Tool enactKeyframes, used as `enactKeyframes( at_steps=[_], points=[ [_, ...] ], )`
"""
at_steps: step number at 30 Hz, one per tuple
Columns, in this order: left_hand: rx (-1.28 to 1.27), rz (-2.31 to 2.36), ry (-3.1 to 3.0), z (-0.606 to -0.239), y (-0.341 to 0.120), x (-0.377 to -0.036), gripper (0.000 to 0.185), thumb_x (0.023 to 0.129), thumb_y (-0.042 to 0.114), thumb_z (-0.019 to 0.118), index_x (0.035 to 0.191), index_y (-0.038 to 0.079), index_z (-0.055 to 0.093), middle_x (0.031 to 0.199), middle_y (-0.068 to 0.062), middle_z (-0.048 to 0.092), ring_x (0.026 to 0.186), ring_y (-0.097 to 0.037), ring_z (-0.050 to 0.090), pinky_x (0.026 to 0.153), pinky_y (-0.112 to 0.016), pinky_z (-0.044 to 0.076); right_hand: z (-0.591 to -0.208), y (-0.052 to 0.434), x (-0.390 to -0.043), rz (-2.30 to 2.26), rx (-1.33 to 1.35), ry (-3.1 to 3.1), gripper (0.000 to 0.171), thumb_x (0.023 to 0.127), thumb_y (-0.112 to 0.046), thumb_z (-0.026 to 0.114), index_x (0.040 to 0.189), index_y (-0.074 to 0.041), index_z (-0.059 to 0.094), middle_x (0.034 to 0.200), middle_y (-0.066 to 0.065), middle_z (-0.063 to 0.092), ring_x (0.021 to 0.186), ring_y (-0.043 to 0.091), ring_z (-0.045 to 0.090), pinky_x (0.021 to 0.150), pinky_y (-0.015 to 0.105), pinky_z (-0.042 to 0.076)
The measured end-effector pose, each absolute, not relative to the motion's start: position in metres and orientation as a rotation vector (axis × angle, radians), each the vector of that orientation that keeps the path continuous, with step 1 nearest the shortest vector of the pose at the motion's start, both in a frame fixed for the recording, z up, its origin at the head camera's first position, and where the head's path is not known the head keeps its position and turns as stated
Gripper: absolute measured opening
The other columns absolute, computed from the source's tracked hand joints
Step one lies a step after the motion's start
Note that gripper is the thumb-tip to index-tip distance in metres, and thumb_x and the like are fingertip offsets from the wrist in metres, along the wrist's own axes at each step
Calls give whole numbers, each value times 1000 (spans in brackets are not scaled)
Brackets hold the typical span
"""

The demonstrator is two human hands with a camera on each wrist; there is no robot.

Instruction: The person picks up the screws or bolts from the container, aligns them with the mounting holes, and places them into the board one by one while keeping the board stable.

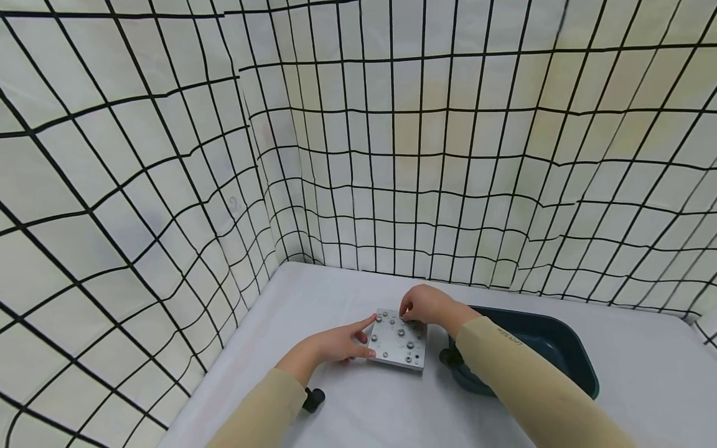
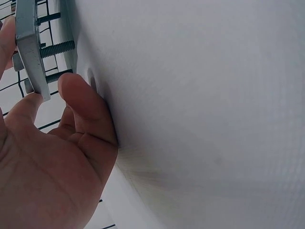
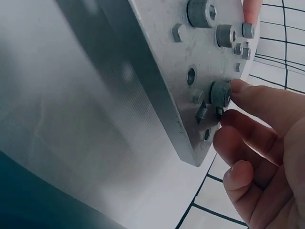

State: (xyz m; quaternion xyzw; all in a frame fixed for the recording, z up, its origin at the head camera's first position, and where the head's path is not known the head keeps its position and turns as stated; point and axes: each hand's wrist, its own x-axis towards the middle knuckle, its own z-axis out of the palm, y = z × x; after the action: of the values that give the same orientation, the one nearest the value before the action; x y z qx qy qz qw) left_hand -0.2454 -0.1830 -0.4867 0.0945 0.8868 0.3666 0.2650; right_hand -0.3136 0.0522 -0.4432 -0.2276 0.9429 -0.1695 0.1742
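A thick square metal plate (image 1: 386, 342) lies on the white table, studded with several bolts of different sizes. My left hand (image 1: 338, 343) holds its left side, index finger at the far corner and thumb at the near edge. Threaded bolt shanks (image 2: 57, 49) stick out from the plate's underside in the left wrist view. Over the plate's far right part is my right hand (image 1: 431, 303). Its thumb and index finger pinch the head of a socket head bolt (image 3: 220, 94) standing in the plate. Close by, a hole (image 3: 191, 76) shows without a bolt.
To the right of the plate stands a dark teal tray (image 1: 585, 376), partly covered by the right sleeve (image 1: 521, 373). A black grid net (image 1: 392, 155) before white sheeting rises behind the table and along its left side. Small black devices (image 1: 313, 399) sit at both wrists.
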Motion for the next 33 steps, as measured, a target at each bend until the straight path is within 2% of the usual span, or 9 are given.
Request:
enactKeyframes(
  at_steps=[10,19,25,30,31,33],
  points=[
    [271,985,2385,-485,-179,-247,89,84,46,77,157,38,25,118,3,54,64,-18,50,66,-32,43,-444,58,-315,-443,-676,2691,9,92,-17,72,97,-20,78,84,-6,64,69,9,59,65,28,49],
    [280,982,2359,-483,-181,-250,89,86,45,76,158,36,25,118,1,54,67,-19,51,67,-33,44,-439,66,-311,-506,-627,2714,16,92,-19,73,107,-19,77,92,-5,65,79,11,57,71,31,50],
    [280,1099,2295,-485,-186,-246,78,94,46,65,158,31,25,118,-4,53,72,-19,51,66,-33,45,-429,70,-301,-534,-653,2764,24,93,-27,72,114,-17,75,94,-6,65,83,11,57,73,32,50],
    [269,1154,2328,-485,-191,-235,70,98,50,55,158,26,28,118,-7,53,68,-20,49,65,-34,44,-420,75,-283,-607,-652,2835,28,94,-31,69,117,-15,72,96,-7,65,82,11,57,72,33,50],
    [279,1147,2354,-485,-191,-232,69,99,51,54,158,25,29,118,-7,53,69,-22,50,66,-36,44,-419,78,-278,-614,-647,2853,28,95,-32,68,117,-16,72,96,-7,66,82,11,57,71,32,49],
    [301,1120,2422,-486,-191,-225,67,100,51,50,157,22,30,123,-8,55,81,-26,58,76,-43,48,-417,85,-269,-629,-628,2881,28,95,-33,67,119,-18,71,99,-8,66,82,10,57,68,31,49]
  ],
)
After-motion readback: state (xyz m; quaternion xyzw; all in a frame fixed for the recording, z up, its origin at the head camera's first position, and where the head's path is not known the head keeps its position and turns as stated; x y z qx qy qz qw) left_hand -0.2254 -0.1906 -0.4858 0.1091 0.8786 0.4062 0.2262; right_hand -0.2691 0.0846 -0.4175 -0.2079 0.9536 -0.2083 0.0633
